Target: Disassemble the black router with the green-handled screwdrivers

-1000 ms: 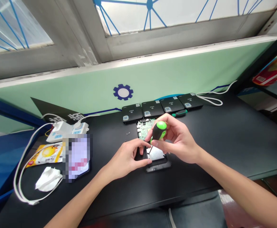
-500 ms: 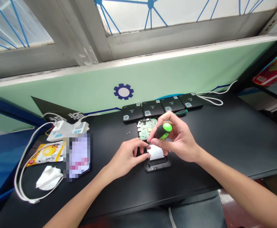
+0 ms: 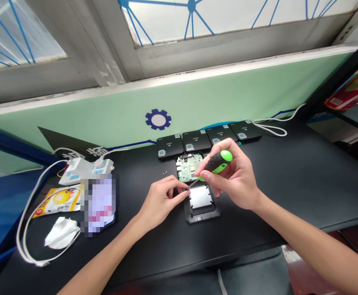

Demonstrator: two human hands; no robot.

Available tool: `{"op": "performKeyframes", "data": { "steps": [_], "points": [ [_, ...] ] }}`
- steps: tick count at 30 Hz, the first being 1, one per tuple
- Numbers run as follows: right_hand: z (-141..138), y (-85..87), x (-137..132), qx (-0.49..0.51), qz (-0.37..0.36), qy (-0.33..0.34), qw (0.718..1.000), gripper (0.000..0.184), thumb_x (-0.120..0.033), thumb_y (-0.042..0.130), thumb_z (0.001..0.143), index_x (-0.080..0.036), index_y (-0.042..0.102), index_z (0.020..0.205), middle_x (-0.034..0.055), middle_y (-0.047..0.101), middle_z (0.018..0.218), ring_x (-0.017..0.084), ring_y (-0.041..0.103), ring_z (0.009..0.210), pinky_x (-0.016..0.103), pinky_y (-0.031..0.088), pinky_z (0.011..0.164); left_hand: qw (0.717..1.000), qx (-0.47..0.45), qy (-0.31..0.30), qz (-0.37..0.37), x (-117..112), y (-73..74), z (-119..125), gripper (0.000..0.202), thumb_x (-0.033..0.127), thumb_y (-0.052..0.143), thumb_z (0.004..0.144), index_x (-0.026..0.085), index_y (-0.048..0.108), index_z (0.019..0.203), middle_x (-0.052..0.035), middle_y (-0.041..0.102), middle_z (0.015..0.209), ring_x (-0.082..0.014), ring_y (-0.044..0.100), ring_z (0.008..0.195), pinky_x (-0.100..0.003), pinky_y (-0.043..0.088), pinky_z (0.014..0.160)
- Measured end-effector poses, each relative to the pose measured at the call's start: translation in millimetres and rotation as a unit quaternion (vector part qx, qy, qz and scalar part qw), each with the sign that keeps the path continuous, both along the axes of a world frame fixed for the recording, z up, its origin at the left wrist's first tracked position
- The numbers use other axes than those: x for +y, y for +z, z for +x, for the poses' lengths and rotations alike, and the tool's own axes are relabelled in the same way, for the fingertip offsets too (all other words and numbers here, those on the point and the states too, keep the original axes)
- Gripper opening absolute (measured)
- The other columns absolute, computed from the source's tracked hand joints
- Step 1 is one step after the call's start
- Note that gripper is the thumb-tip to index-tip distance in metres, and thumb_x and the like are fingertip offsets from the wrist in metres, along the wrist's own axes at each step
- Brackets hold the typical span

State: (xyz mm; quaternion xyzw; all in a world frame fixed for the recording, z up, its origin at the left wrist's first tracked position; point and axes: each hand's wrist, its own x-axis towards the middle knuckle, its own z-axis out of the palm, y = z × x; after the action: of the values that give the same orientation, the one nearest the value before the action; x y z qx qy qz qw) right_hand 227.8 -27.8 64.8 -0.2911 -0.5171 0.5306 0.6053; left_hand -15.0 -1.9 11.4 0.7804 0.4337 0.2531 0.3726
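Note:
In my right hand (image 3: 239, 178) is a screwdriver (image 3: 217, 162) with a black and green handle. Its shaft slants down to the left, and the tip meets the fingertips of my left hand (image 3: 162, 200). Those fingers are pinched at the upper left corner of a black plastic cover (image 3: 202, 215); whatever lies between them is too small to make out. A silvery-white plate (image 3: 200, 197) covers the middle of the cover. Just behind it, a green circuit board (image 3: 185, 168) sits in a black casing, partly hidden by my right hand.
Several closed black boxes (image 3: 169, 146) stand in a row along the wall. Tiny metal parts (image 3: 164, 172) lie left of the board. Farther left are a power strip (image 3: 85, 170), a snack packet (image 3: 59, 199), a crumpled tissue (image 3: 61, 232), a blurred phone (image 3: 100, 205) and a white cable (image 3: 19, 233).
My right hand has shifted slightly right and tilted the screwdriver handle that way, so its shaft shows and more of the white plate is uncovered. My left hand stays pinched at the tip.

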Motion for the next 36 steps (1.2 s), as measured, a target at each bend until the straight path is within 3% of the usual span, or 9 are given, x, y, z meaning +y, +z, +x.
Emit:
{"op": "performKeyframes", "data": {
  "steps": [17,36],
  "points": [
    [0.4,1.5,0.5,-0.005,0.016,-0.051,0.999,0.045,-0.032,0.096,0.092,-0.027,0.052,0.103,-0.0013,0.081,0.088,0.008,0.061,0.047,0.018,0.052,0.036,0.999,-0.02,0.01,0.028,0.9,0.5,-1.2,0.021,0.043,0.079,0.105,0.026,0.092,0.109,-0.0013,0.071,0.087,-0.0122,0.044,0.062,-0.028,0.034,0.061],
    [6.4,-0.6,4.2,-0.009,0.001,-0.05,0.999,0.047,-0.037,0.094,0.095,-0.029,0.049,0.105,-0.0013,0.084,0.092,0.009,0.058,0.036,0.024,0.045,0.031,0.998,-0.067,-0.004,0.011,2.1,-3.0,-2.9,0.021,0.044,0.082,0.105,0.026,0.093,0.106,-0.0032,0.075,0.092,-0.0123,0.044,0.063,-0.029,0.035,0.062]
  ]
}}
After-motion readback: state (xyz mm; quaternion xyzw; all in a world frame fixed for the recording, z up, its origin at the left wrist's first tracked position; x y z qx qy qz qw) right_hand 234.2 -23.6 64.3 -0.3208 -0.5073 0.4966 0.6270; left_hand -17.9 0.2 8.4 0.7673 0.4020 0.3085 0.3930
